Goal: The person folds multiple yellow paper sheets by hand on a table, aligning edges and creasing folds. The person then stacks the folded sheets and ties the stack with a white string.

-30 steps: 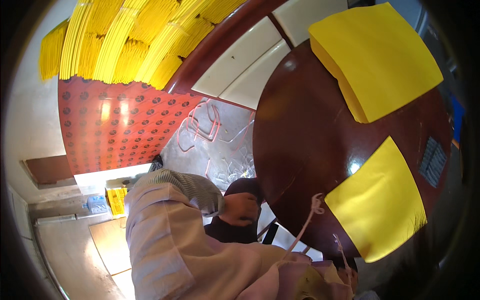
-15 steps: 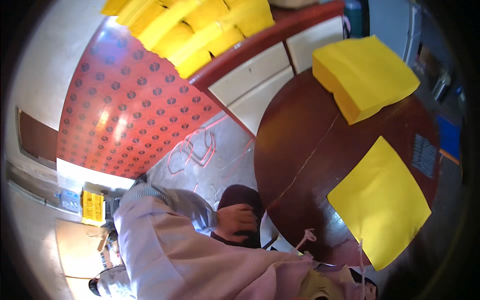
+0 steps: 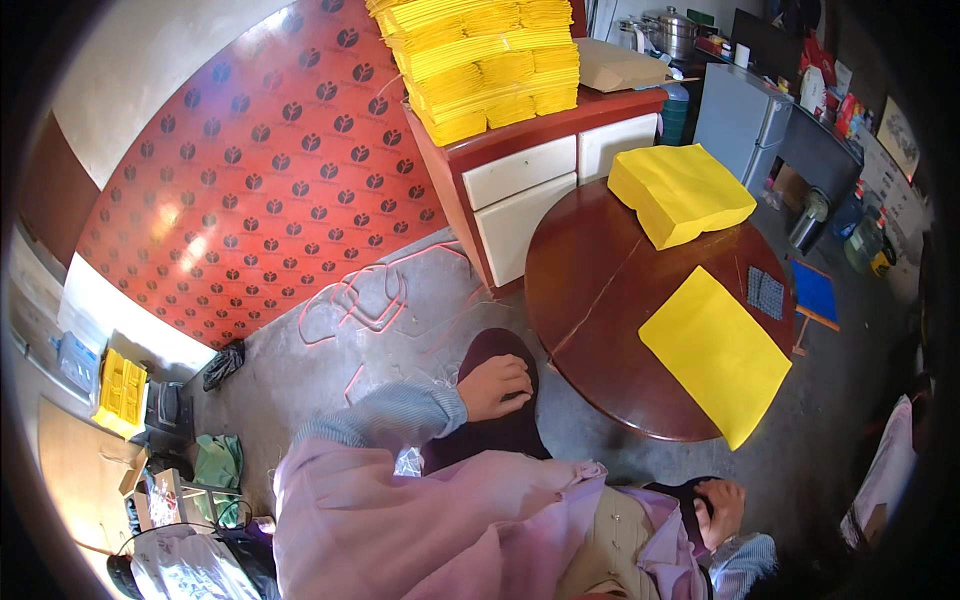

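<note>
My left hand rests palm down on my dark-clad left knee, with fingers laid over it and nothing in them. On the other leg lies my right hand, its fingers loosely bent over the dark trouser cloth; no object shows in it. A flat yellow sheet lies on the round dark-red table, with one corner past the near edge. Farther back on that table stands a thick yellow stack. A small grey textured pad lies by the table's right edge.
Behind the table, a red-and-white cabinet bears tall yellow piles and a cardboard box. A red patterned panel leans at the left. Pink strapping lies loose on the floor. A blue board stands right of the table.
The view has shifted, showing more of the room and my right hand more fully. My left hand stays on the knee. The sheet and stack keep their places on the table.
</note>
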`<state>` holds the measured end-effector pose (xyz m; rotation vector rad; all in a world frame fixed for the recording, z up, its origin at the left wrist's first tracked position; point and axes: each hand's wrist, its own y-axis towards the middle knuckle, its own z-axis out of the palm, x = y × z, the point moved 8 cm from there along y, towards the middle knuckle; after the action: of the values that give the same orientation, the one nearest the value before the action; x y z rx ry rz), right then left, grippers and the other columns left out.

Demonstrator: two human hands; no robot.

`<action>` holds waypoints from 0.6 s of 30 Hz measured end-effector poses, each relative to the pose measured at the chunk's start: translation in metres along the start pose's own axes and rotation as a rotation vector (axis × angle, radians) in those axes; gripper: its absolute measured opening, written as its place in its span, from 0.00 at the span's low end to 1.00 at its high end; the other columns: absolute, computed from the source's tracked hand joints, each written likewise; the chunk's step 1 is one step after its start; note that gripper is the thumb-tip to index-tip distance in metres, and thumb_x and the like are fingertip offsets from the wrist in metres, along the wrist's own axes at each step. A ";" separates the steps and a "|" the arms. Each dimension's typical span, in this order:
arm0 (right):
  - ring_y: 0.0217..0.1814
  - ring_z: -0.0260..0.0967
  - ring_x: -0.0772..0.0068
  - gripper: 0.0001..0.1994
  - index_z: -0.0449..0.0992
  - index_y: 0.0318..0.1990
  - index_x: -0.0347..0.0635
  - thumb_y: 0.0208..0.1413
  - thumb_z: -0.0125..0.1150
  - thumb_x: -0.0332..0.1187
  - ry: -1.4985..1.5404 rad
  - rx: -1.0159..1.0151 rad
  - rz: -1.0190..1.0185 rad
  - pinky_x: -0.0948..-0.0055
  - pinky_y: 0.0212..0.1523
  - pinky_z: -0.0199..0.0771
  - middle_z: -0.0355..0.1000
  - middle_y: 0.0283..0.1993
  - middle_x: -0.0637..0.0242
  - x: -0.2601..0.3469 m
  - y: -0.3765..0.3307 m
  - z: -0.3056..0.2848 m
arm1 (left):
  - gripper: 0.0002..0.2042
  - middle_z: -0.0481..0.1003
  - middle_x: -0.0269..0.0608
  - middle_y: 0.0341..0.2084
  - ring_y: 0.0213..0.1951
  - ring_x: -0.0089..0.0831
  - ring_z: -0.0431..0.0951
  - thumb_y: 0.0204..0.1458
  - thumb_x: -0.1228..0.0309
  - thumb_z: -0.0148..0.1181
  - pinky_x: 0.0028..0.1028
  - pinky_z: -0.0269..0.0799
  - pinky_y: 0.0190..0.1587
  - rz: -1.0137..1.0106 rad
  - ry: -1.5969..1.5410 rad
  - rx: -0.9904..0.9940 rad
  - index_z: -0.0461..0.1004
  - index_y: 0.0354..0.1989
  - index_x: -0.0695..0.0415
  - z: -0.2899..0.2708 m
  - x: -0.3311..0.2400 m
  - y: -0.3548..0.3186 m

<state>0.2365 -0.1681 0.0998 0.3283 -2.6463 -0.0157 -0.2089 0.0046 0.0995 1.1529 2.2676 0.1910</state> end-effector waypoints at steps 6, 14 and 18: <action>0.66 0.67 0.49 0.17 0.81 0.50 0.41 0.63 0.59 0.44 -0.114 -0.076 0.090 0.46 0.75 0.50 0.78 0.56 0.58 0.017 -0.014 0.009 | 0.04 0.81 0.44 0.38 0.49 0.45 0.79 0.54 0.76 0.69 0.41 0.75 0.51 0.047 -0.236 -0.388 0.81 0.37 0.60 -0.084 -0.090 0.017; 0.61 0.71 0.59 0.10 0.81 0.47 0.45 0.60 0.63 0.36 -0.121 -0.179 0.141 0.53 0.71 0.57 0.78 0.51 0.66 0.063 -0.021 0.039 | 0.11 0.79 0.44 0.41 0.43 0.43 0.80 0.49 0.75 0.72 0.39 0.76 0.47 0.768 -0.433 -0.553 0.79 0.40 0.63 -0.293 -0.204 0.059; 0.60 0.72 0.53 0.14 0.81 0.50 0.41 0.56 0.68 0.26 0.108 -0.383 0.163 0.58 0.61 0.70 0.78 0.54 0.58 0.068 -0.016 0.038 | 0.10 0.79 0.46 0.43 0.45 0.42 0.80 0.52 0.76 0.68 0.37 0.76 0.50 0.920 -0.626 -0.516 0.78 0.42 0.64 -0.295 -0.238 0.097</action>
<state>0.1646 -0.2013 0.0960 -0.0145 -2.4847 -0.4330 -0.1975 -0.0827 0.4810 1.5811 0.9559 0.6202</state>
